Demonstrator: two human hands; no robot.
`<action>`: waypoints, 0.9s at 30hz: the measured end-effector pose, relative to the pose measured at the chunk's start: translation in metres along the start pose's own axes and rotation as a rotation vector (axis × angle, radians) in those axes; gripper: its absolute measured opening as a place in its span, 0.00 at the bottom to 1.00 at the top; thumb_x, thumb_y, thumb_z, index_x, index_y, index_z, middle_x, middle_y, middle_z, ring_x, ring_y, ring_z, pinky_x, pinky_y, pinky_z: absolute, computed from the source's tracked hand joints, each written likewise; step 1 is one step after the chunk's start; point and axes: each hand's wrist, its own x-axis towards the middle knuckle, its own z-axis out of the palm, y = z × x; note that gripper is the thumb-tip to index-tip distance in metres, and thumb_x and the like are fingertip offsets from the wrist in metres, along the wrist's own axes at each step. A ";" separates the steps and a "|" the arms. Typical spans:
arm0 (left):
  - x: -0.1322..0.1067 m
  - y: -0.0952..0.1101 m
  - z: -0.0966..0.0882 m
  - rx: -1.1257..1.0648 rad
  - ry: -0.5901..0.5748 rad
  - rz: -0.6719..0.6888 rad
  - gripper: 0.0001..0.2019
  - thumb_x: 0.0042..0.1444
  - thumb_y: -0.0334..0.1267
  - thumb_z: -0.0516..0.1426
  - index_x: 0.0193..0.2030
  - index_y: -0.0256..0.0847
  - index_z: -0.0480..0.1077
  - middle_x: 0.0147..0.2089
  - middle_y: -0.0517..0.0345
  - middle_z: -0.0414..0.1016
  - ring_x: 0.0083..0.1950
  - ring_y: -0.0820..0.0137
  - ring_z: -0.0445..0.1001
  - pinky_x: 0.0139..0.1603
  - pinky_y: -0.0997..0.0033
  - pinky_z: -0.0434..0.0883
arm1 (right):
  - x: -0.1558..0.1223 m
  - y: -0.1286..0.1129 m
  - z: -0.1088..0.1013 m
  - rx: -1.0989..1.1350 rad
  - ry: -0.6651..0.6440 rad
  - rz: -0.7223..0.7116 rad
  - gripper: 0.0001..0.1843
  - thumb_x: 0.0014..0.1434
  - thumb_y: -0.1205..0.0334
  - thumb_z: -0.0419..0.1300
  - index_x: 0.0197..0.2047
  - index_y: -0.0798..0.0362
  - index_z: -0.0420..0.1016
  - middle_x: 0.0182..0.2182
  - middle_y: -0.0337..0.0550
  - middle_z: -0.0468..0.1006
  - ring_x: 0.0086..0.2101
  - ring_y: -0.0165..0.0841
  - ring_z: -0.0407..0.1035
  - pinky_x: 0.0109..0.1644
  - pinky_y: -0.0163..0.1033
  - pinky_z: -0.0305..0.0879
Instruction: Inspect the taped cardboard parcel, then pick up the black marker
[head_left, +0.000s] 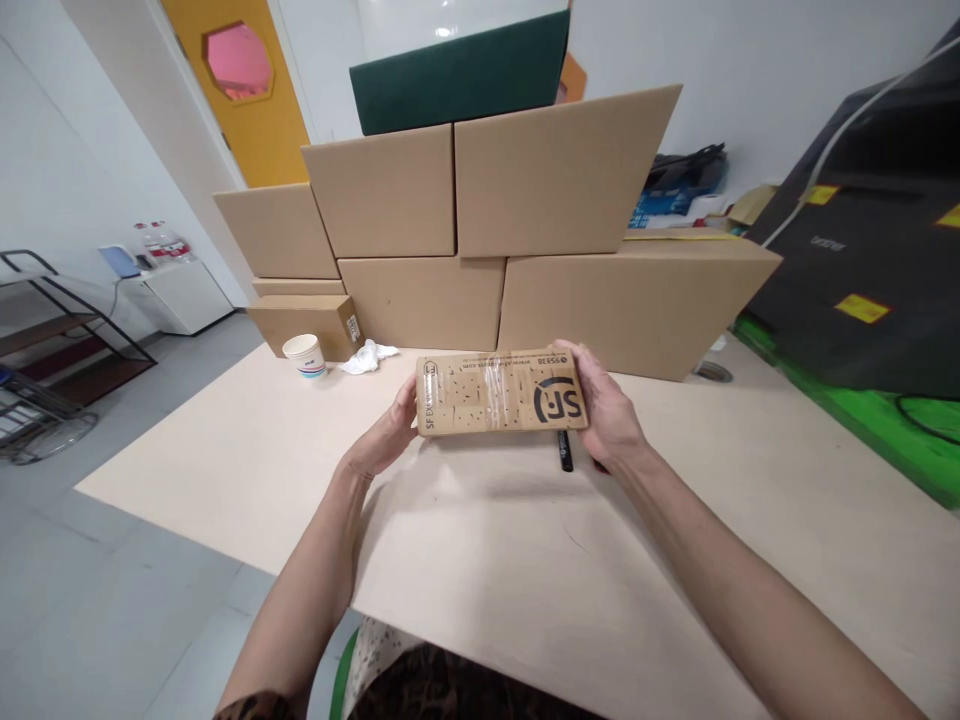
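Observation:
A small brown cardboard box (480,395) with SF print and clear tape is held between my two hands, above the table. My left hand (390,430) presses on its left end, fingers partly hidden behind it. Against the right end lies my right hand (606,405), its fingertips reaching over the top back corner. On the table below the box's right part is a black marker-like stick (565,452), partly covered by the box. A small dark red thing shows beneath my right wrist, too hidden to name.
Large cardboard boxes (420,300) are stacked along the table's far side, topped by a dark green box (465,85). A paper cup (304,355), a crumpled tissue (367,357) and a smaller carton (304,322) stand at the back left. A tape roll (712,371) lies at the back right.

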 end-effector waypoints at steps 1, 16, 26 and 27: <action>0.001 -0.002 0.001 -0.008 0.016 -0.007 0.49 0.55 0.75 0.58 0.79 0.62 0.51 0.85 0.59 0.41 0.84 0.43 0.34 0.79 0.38 0.49 | 0.000 0.000 0.000 -0.010 -0.002 -0.008 0.21 0.52 0.36 0.71 0.44 0.37 0.84 0.48 0.36 0.83 0.55 0.41 0.73 0.56 0.45 0.72; 0.000 0.004 0.013 0.105 0.220 0.059 0.48 0.50 0.44 0.70 0.75 0.55 0.52 0.78 0.50 0.55 0.79 0.43 0.51 0.77 0.41 0.56 | -0.010 0.002 0.003 -0.144 -0.084 -0.025 0.18 0.55 0.43 0.70 0.48 0.36 0.80 0.44 0.37 0.82 0.42 0.39 0.74 0.43 0.43 0.72; 0.007 -0.002 0.016 0.064 0.365 0.052 0.44 0.60 0.57 0.64 0.79 0.57 0.51 0.78 0.54 0.61 0.79 0.50 0.58 0.76 0.49 0.63 | -0.011 0.003 0.009 -0.085 -0.084 -0.011 0.29 0.59 0.25 0.59 0.45 0.38 0.84 0.45 0.42 0.84 0.54 0.44 0.75 0.61 0.53 0.69; 0.008 -0.003 0.014 0.063 0.363 0.059 0.44 0.62 0.58 0.63 0.79 0.58 0.50 0.79 0.55 0.60 0.80 0.51 0.57 0.77 0.50 0.61 | -0.011 0.003 0.009 -0.080 -0.088 -0.013 0.29 0.59 0.26 0.59 0.45 0.38 0.85 0.46 0.42 0.84 0.54 0.44 0.74 0.62 0.53 0.68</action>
